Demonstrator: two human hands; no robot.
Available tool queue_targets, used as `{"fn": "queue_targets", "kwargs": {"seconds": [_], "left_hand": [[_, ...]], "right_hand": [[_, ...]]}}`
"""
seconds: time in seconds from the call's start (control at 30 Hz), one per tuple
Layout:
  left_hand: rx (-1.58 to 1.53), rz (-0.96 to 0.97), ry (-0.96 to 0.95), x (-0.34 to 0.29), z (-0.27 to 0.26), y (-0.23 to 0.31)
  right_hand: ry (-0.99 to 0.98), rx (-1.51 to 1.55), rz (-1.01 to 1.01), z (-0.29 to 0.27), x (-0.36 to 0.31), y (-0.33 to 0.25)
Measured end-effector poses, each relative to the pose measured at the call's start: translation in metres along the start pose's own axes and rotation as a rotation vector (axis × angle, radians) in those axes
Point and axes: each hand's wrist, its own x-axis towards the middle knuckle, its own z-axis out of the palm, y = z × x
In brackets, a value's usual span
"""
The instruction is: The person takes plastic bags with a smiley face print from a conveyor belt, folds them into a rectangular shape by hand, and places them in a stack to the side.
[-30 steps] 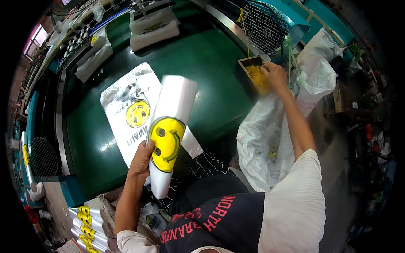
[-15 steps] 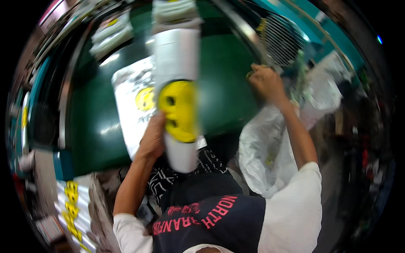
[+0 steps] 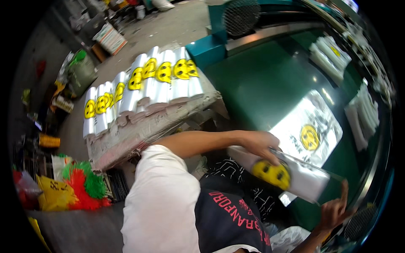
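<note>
My left hand (image 3: 262,144) is wrapped round a folded bundle of white plastic bags (image 3: 310,180) with a yellow smiley print, held above the near side of the green table. At the bundle's right end is my right hand (image 3: 332,214), fingers spread. A thin band, which looks like a rubber band (image 3: 335,176), stretches from its fingertips along the bundle toward my left hand. Just beyond the bundle, a flat white plastic bag (image 3: 310,116) with a smiley print lies on the table.
The green table (image 3: 253,84) carries folded bag stacks (image 3: 330,59) at its far right. To the left, several rolled smiley bag bundles (image 3: 164,78) lie in rows on a worn board (image 3: 139,141). Red and green plastic strands (image 3: 86,185) and sacks sit at far left.
The view has swung left, bringing the rolled bundles into sight. My right hand has come from the machine side to the bundle's end; the bundle, still in my left hand, now lies crosswise.
</note>
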Motion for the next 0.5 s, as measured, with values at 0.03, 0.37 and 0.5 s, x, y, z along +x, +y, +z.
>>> {"fn": "queue_targets", "kwargs": {"seconds": [0.03, 0.37, 0.5], "left_hand": [[-0.092, -0.130, 0.053, -0.024, -0.006, -0.017], [-0.584, -0.602, 1.419, -0.336, -0.208, -0.047], [0.464, -1.356, 1.495, -0.468, -0.193, -0.191]], "right_hand": [[0.055, -0.455, -0.054, -0.007, 0.004, 0.016], [0.373, -1.547, 0.312, -0.084, 0.085, 0.060], [0.119, -2.213, 0.374, -0.123, 0.050, 0.100]]}}
